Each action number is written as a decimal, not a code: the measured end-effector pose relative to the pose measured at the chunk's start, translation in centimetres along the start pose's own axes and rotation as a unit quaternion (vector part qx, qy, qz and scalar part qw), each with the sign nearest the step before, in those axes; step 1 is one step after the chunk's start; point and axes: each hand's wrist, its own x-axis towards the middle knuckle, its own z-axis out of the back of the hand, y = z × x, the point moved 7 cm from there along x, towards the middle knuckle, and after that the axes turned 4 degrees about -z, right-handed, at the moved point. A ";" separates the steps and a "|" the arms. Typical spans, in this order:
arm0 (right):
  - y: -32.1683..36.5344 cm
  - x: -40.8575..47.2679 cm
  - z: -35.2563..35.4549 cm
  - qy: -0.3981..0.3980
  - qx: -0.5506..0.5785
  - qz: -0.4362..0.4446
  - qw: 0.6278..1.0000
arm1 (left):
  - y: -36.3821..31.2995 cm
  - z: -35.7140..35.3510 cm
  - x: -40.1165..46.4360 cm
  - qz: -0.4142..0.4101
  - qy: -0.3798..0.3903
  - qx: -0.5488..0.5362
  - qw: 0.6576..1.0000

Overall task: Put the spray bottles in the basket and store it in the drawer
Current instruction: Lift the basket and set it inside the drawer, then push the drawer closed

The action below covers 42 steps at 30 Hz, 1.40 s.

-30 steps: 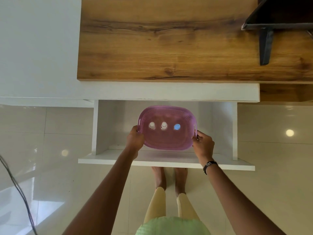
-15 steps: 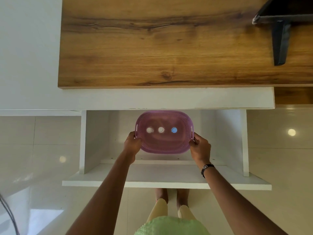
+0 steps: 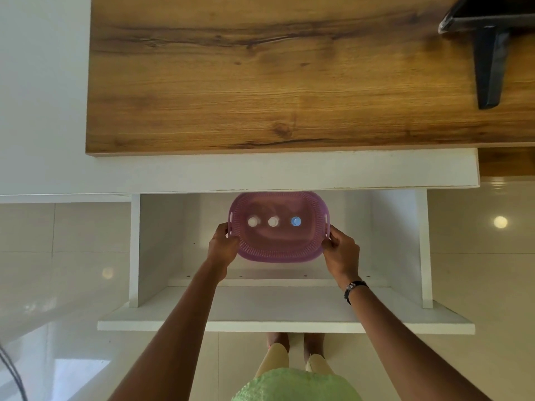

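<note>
A purple perforated basket [image 3: 279,250] sits low inside the open white drawer [image 3: 260,321], its far rim under the cabinet's front edge. Three spray bottles stand upright in a row in it, seen from above: two with white caps [image 3: 252,222] [image 3: 273,222] and one with a blue cap [image 3: 295,221]. My left hand [image 3: 221,248] grips the basket's left side by the handle slot. My right hand [image 3: 341,251] grips the right side. I cannot tell whether the basket rests on the drawer floor.
A wooden cabinet top [image 3: 275,82] lies above the drawer, with a black stand [image 3: 489,62] at its far right. Glossy white floor tiles surround the drawer. A dark cable [image 3: 13,374] runs at the lower left. My feet [image 3: 295,347] stand just below the drawer front.
The basket has gone deeper into the drawer, toward the back under the cabinet edge, with both hands still on it. The view has shifted closer to the drawer.
</note>
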 end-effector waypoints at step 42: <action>7.7 -18.7 4.3 0.126 -0.195 0.304 0.924 | -1.3 -2.2 -22.8 -0.395 0.000 0.358 0.846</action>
